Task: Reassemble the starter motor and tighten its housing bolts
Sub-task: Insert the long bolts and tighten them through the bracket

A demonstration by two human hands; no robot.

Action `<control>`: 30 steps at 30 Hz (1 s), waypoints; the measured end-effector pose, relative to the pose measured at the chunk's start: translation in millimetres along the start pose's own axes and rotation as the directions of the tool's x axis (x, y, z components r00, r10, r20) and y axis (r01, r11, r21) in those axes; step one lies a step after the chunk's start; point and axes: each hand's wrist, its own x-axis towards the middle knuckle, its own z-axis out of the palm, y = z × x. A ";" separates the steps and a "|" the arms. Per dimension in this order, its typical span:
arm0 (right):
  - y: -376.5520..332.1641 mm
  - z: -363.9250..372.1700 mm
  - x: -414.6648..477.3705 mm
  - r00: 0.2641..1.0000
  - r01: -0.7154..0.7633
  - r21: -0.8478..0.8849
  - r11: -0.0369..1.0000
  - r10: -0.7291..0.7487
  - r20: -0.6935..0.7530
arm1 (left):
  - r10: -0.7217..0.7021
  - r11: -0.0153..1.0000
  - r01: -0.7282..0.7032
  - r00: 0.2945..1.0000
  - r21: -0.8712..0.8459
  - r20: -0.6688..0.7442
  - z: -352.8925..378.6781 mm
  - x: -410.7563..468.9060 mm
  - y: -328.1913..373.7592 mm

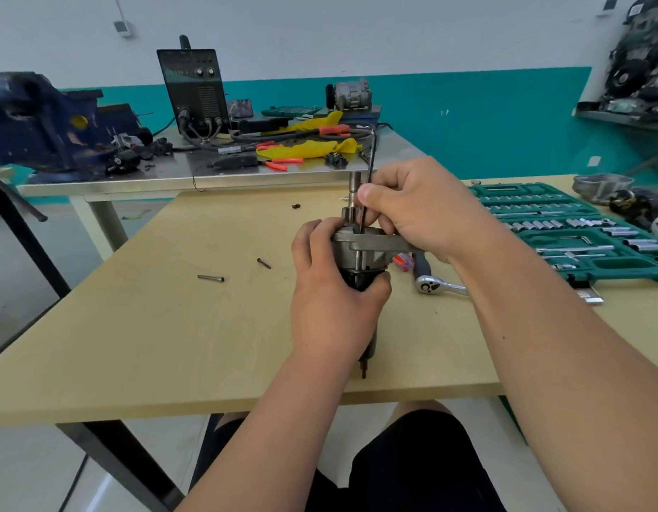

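Beneath right hand [423, 208] and hex key [370, 160], starter motor [360, 249] in left hand [331, 301]

The person shows bare forearms, a bare left hand [331, 290] and a bare right hand [423, 208], and wears black shorts [405, 463] which leave one knee uncovered.

A blue bench vise [43, 123], a welding machine [194, 90] and a yellow cloth [305, 148] are seen on the steel table [172, 168].

Left hand [333, 290] grips starter motor [364, 249] — right hand [420, 208] pinches hex key [371, 168].
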 end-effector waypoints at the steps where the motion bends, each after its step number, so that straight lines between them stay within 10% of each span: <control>1: -2.0 1.4 -1.4 1.000 0.001 -0.027 1.000 -0.002 -0.027 | 0.000 1.000 -0.001 1.000 -0.007 -0.007 0.0 -0.4 -0.1; 13: -13.5 -11.9 0.0 0.996 0.044 -0.203 0.978 -0.028 0.082 | 0.007 0.996 -0.009 1.000 0.083 0.030 2.8 -2.3 5.2; 23: 1.5 -22.8 11.1 0.978 -0.028 0.322 0.946 -0.042 0.206 | 0.034 0.994 -0.038 0.999 0.102 0.040 6.4 1.8 6.6; 30: 12.0 -20.6 8.3 0.986 -0.022 0.368 0.929 -0.041 0.164 | 0.003 0.998 -0.005 1.000 0.063 0.029 2.8 -0.9 5.1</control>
